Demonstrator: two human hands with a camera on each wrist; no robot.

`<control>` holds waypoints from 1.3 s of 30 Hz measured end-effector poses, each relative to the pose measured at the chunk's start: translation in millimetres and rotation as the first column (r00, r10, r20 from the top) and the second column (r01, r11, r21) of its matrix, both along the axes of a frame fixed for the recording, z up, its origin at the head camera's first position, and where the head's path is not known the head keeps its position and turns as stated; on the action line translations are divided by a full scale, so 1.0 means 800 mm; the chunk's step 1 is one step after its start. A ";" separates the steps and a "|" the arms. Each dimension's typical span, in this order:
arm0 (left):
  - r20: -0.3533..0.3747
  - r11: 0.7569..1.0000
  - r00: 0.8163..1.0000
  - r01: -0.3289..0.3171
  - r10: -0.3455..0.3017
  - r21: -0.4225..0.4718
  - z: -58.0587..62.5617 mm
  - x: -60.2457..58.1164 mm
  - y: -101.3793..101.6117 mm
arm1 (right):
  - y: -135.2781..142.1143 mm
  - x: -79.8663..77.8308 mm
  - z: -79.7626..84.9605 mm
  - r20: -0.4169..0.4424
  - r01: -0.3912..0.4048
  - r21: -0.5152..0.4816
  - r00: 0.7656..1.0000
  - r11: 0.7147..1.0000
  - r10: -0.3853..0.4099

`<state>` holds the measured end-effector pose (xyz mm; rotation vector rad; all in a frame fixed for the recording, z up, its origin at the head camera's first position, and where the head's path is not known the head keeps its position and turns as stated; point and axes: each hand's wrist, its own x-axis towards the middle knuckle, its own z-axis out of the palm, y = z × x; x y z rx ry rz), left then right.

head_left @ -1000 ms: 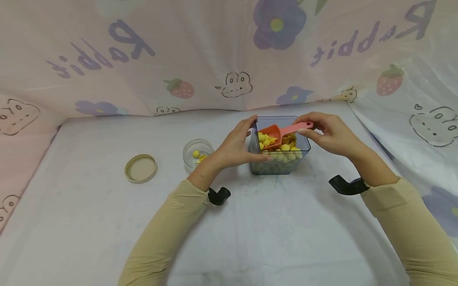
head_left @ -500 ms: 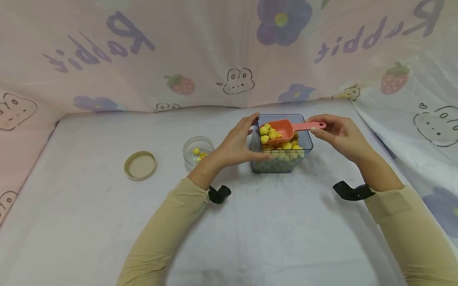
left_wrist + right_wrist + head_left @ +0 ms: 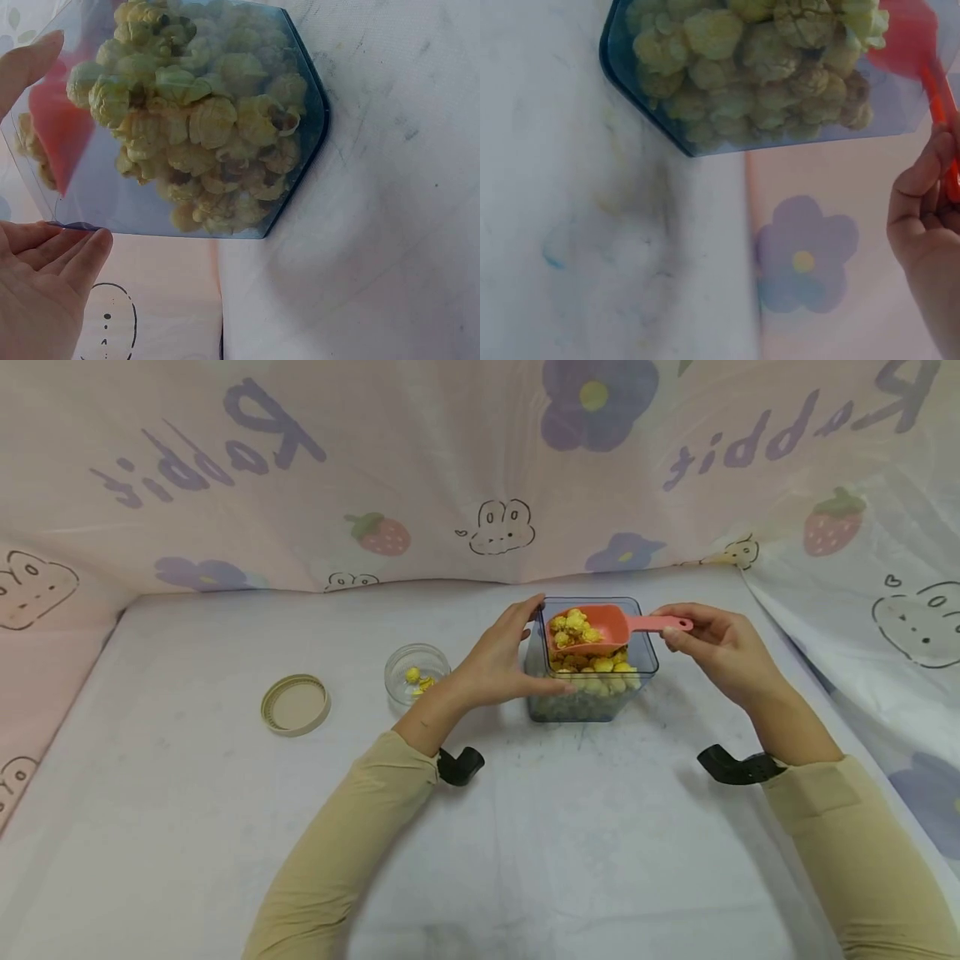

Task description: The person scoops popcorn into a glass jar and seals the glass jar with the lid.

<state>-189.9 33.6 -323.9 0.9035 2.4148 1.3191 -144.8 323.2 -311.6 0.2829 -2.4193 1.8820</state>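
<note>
A clear bluish square tub (image 3: 536,693) holds yellow popcorn (image 3: 202,135). My left hand (image 3: 491,668) grips the tub near its top, with the thumb along the near side and fingers at the far left corner. Between the thumb and fingers of my right hand (image 3: 716,647) is the handle of a coral-pink scoop (image 3: 615,625). The scoop's bowl is level with the tub's opening and carries several popcorn pieces (image 3: 573,627). Through the tub's wall in the left wrist view, the scoop (image 3: 64,127) shows above the heap. The right wrist view shows my right hand (image 3: 930,202) pinching the handle.
Left of the tub stands a small round clear jar (image 3: 397,693) with a few popcorn pieces at its bottom, partly behind my left wrist. Farther left lies a beige round lid (image 3: 296,706). A printed cloth (image 3: 435,468) hangs behind the white-covered table (image 3: 585,860).
My right hand has drawn the scoop up and to the right, lifting popcorn off the heap in the tub. My left hand stays on the tub.
</note>
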 end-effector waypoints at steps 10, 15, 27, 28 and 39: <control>-0.008 1.000 1.000 0.011 -0.011 0.013 0.004 0.000 -0.001 | -0.002 0.001 -0.010 -0.055 -0.174 -0.390 0.985 0.904 0.166; -0.026 1.000 1.000 0.018 -0.017 0.018 0.005 -0.001 -0.002 | -0.004 0.002 -0.009 -0.070 -0.162 -0.365 0.987 0.917 0.146; -0.018 1.000 1.000 0.009 -0.009 -0.006 0.006 0.000 -0.002 | -0.012 0.004 0.002 -0.103 -0.134 -0.320 0.989 0.938 0.107; -0.018 1.000 1.000 0.009 -0.009 -0.014 0.006 0.000 -0.002 | -0.012 0.004 0.004 -0.110 -0.139 -0.320 0.988 0.937 0.109; -0.045 0.999 0.999 -0.002 0.000 -0.049 0.003 0.002 -0.005 | -0.021 0.009 0.015 -0.134 -0.126 -0.318 0.987 0.940 0.087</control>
